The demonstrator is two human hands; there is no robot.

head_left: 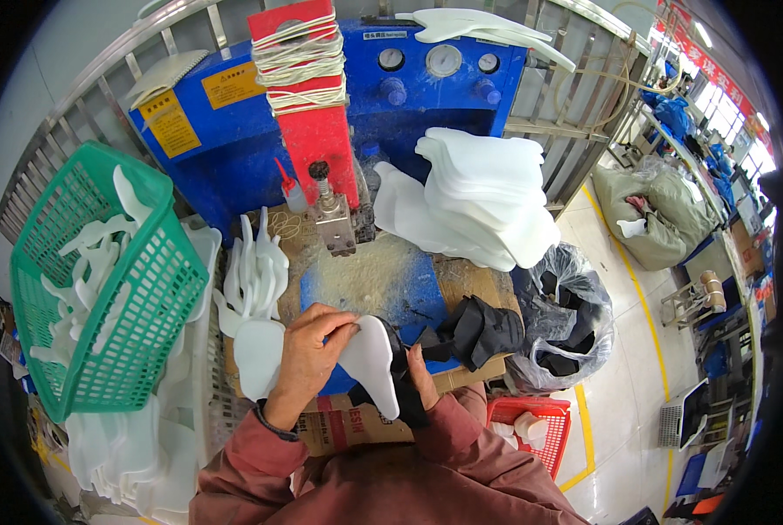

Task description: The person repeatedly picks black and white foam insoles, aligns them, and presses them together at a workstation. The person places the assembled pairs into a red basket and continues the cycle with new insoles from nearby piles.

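My left hand (311, 354) pinches the upper edge of a white curved foam-like piece (372, 366), which hangs with its narrow end down. Just behind that piece is dark black fabric (398, 354). At its right edge my right hand (421, 378) grips the fabric; the thumb shows, while the other fingers are hidden. Both hands are above the near edge of a blue work plate (417, 293) dusted with pale powder. A pile of black fabric pieces (479, 332) lies to their right. Left of my left hand rests a rounded white piece (259, 354).
A red machine arm (308, 96) wound with cord ends in a metal head (334, 227) over the plate. White pieces (488, 197) are stacked at right, more (256, 271) at left. A green basket (159, 289), plastic bag (584, 328) and red basket (553, 442) stand around.
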